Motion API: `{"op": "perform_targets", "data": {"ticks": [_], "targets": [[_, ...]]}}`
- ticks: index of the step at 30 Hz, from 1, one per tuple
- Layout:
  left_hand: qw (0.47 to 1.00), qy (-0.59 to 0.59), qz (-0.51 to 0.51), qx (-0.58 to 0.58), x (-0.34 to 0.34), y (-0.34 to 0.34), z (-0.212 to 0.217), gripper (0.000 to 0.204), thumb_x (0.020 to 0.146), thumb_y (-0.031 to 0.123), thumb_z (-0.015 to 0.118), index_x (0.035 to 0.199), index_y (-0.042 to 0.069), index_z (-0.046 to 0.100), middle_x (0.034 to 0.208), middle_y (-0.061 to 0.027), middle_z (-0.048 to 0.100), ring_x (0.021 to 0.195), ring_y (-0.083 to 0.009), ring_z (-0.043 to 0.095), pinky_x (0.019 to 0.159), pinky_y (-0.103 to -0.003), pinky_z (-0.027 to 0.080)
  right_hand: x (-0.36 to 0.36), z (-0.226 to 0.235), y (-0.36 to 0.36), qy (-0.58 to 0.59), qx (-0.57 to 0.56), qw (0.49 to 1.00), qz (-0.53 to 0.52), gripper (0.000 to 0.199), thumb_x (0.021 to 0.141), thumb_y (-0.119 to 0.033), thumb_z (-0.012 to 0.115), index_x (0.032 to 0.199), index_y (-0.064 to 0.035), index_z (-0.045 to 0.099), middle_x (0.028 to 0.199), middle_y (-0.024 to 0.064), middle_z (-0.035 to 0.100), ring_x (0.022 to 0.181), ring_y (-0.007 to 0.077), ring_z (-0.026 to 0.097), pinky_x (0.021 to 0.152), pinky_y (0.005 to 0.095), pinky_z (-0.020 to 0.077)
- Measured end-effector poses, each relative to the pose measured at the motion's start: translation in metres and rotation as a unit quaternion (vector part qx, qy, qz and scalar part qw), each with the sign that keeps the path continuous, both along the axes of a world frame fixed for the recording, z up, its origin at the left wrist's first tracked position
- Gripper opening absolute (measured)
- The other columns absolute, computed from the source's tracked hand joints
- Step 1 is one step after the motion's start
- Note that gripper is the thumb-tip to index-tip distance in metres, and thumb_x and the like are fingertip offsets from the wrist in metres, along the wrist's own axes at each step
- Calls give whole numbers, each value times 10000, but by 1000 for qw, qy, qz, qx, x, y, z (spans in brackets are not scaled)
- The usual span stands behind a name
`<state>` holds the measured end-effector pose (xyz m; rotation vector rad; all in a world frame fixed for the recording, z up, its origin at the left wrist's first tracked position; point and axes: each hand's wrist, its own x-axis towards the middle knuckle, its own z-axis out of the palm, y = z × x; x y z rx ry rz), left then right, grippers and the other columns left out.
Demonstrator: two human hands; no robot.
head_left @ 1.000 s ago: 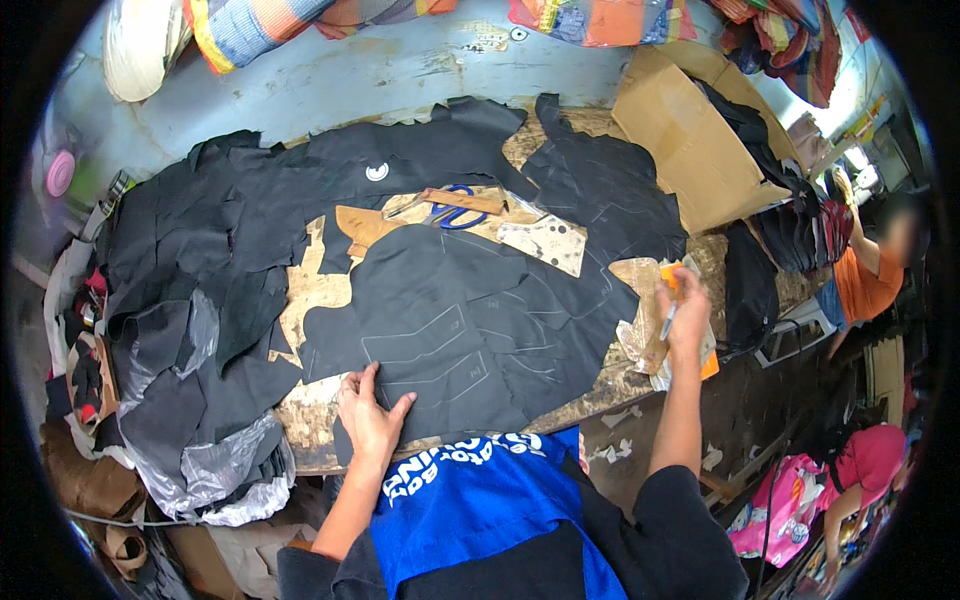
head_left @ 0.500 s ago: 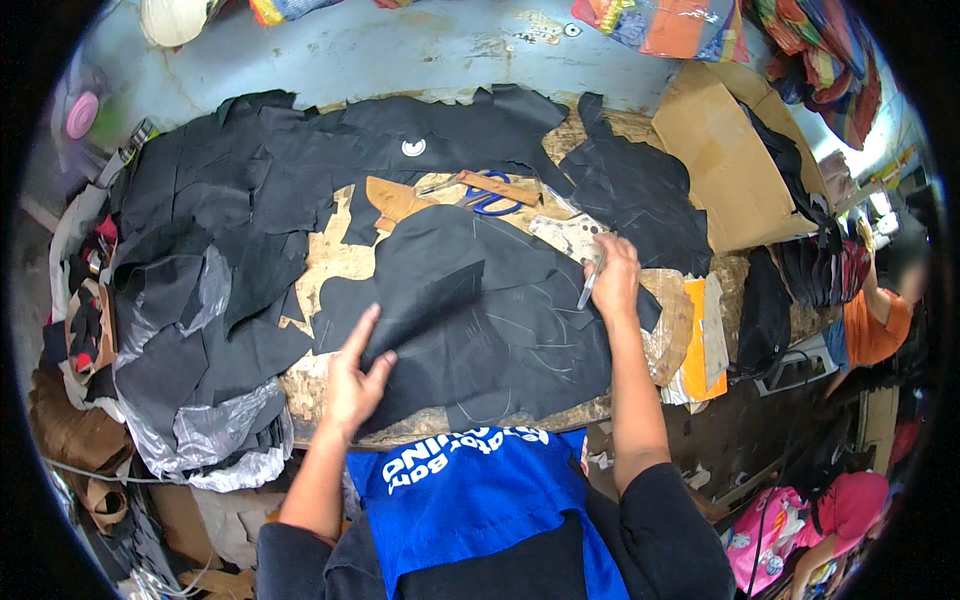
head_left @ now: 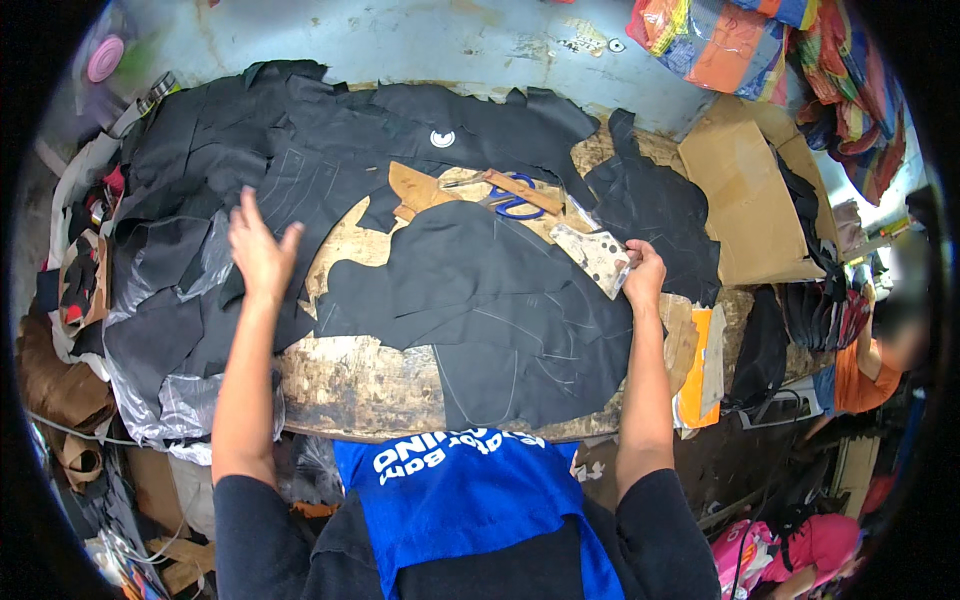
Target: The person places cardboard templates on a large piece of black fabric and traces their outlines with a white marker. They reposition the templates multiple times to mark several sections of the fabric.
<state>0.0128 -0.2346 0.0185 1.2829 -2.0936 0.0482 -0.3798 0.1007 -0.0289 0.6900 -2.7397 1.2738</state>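
Observation:
My left hand [head_left: 262, 255] is over the left-hand heap of black sheets, fingers spread and thumb apart. Beyond it lies a black piece [head_left: 305, 185] with pale drawn lines. My right hand [head_left: 645, 272] is closed at the right end of a whitish template with holes [head_left: 590, 252]. A slim pale pen-like tool was visible in that hand a moment ago; now the fingers mostly hide it. Between my hands a large black sheet [head_left: 480, 270] with pale marked outlines lies on the worn wooden table [head_left: 345, 385].
Blue-handled scissors [head_left: 518, 207], a brown wooden strip [head_left: 525, 192] and a tan pattern piece [head_left: 415, 190] lie beyond the sheet. A cardboard box [head_left: 735, 200] stands at the far right. Orange card [head_left: 697, 370] is at the table's right edge. Other people are at the right.
My left hand has moved up and left, away from the middle sheet, and its fingers are spread. The lifted black flap there is gone; bare wood shows. My right hand now meets the template's end.

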Motion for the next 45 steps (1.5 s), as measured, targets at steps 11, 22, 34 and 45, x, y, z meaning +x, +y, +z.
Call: {"op": "perform_targets", "data": {"ticks": [11,22,34,45], "targets": [[915,37,-167,366,-91,105,-24,873,639,86,804,1381,88,344,823,-101,654,782,-213,640,703,-305,500,-8,24,7,5,-329,943,42,275,742,121,619,970,-16,550,841,27,553,780,87,519,706,213,435],[761,122,-338,541,-1,105,-33,875,660,-120,658,1428,79,289,1326,-144,472,1221,-195,435,1020,-291,339,44,20,-1,-289,-431,841,154,338,691,124,678,982,-4,562,898,91,631,822,152,609,773,260,506],[864,143,-236,420,-4,136,-22,804,674,-81,658,1396,71,338,1249,-168,535,1109,-245,533,933,-293,429,123,18,-66,-378,-370,802,276,265,731,113,656,947,-7,560,882,91,632,813,146,617,738,257,512],[860,-213,-361,290,-32,230,-34,799,834,508,552,1352,-60,334,1475,-245,177,1394,-381,92,1056,-637,87,179,-19,-110,-245,-212,875,359,194,855,49,560,1045,25,589,944,90,652,902,148,626,759,254,499]]}}
